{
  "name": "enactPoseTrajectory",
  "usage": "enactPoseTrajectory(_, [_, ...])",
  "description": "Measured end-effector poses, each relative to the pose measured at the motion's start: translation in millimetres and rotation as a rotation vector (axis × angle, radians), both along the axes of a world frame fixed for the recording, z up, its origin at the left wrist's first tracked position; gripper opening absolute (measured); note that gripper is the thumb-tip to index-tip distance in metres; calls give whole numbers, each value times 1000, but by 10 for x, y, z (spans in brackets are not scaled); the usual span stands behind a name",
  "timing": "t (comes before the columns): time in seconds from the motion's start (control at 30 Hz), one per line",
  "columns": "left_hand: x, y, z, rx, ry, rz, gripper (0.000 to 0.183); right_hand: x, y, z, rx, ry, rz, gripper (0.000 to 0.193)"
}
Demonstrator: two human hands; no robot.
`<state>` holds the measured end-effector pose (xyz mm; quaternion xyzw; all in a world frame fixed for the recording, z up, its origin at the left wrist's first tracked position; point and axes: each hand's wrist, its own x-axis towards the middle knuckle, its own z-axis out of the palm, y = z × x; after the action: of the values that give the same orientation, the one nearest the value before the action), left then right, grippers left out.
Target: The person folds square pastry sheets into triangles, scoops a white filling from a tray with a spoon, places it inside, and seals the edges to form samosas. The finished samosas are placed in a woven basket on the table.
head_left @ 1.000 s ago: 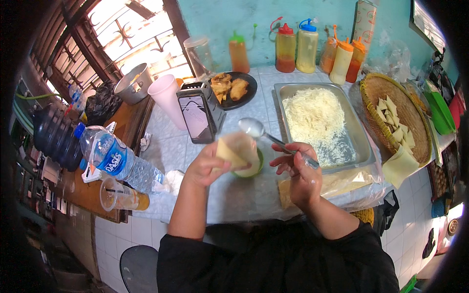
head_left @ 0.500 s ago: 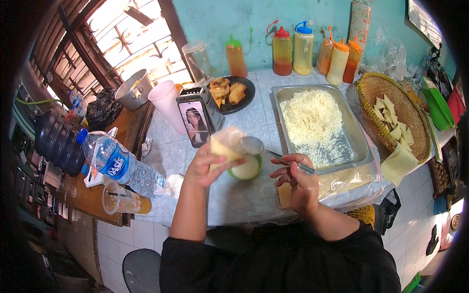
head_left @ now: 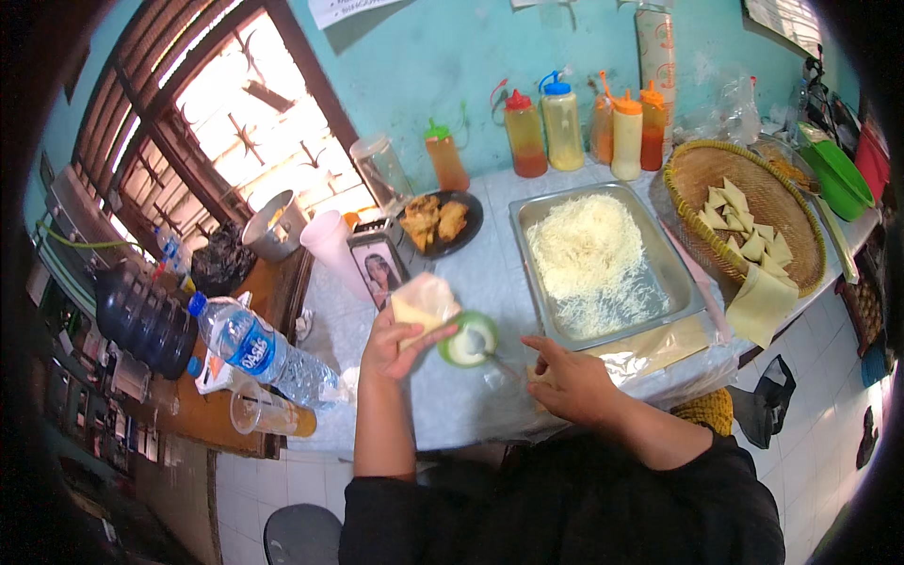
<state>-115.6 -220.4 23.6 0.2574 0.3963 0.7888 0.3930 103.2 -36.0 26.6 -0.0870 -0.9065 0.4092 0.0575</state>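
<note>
Both arms enter from the lower edge, forearms bare. Left forearm [head_left: 384,428] nearly vertical in view, wrist close to straight. Left hand [head_left: 394,347] in a pinching grip, raised slightly farther forward than its partner; one digit extends to the right and slightly upward, another bent just above it. Right forearm [head_left: 650,431] runs diagonally up and to the left, elbow bent out to the side. Right hand [head_left: 574,381] back upward, index finger reaching left and slightly forward, other fingers curled beneath in a grip, partly hidden. Hands apart, roughly facing each other.
</note>
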Motion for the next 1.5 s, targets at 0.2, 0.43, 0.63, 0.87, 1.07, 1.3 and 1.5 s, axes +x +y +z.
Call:
enactPoseTrajectory(0.2, [677, 382, 504, -10, 237, -204, 72, 390, 319, 2, -202, 116, 53, 59])
enactPoseTrajectory(0.43, [1901, 830, 1127, -107, 909, -629, 66, 974, 369, 13, -1017, 696, 390, 72])
enactPoseTrajectory(0.63, [2733, 1177, 956, 158, 763, -527, 66, 1567, 494, 56, -446, 1177, 119, 59])
enactPoseTrajectory(0.87, [3169, 1588, 866, 274, 906, -594, 75, 2171, 818, 164, 357, 1426, -257, 35])
enactPoseTrajectory(1.07, [3466, 1963, 562, 485, 602, -650, 72, 2519, 936, 132, 652, 1333, -423, 24])
enactPoseTrajectory(1.3, [3657, 2329, 251, 465, 53, -729, 88, 2716, 1101, 67, 813, 1126, -513, 29])
enactPoseTrajectory(1.5, [3670, 2477, 2, 620, 231, -472, 61, 2794, 1185, 32, 907, 887, -491, 36])
